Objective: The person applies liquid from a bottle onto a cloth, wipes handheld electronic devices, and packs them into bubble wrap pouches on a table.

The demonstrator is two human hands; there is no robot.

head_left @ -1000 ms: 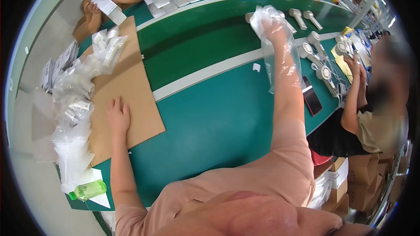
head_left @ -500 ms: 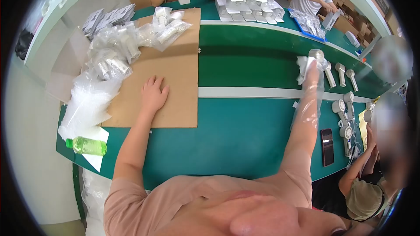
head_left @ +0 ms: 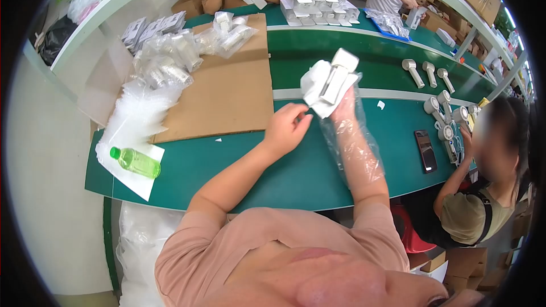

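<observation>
My right hand [head_left: 343, 107] is closed on a white handheld device with a round head [head_left: 339, 75], raised over the middle of the table. A crumpled white cloth or paper [head_left: 314, 85] is held along with it. A clear plastic bag [head_left: 359, 150] covers my right hand and forearm like a sleeve. Just left of the device, my left hand [head_left: 288, 129] hovers with bent fingers, thumb apart, holding nothing. The brown cardboard sheet [head_left: 222, 94] lies to its left.
Clear-bagged items [head_left: 165, 57] and white foam sleeves [head_left: 136, 113] are heaped at left, beside a green bottle [head_left: 135, 162]. Similar devices [head_left: 429, 74] and a phone [head_left: 425, 150] lie at right. A co-worker [head_left: 478, 193] sits there. Stacked white boxes [head_left: 318, 3] stand at the back.
My right hand has come from the back right toward the middle, bringing the device and cloth. My left hand has left the cardboard and moved right, near the device. My view has shifted.
</observation>
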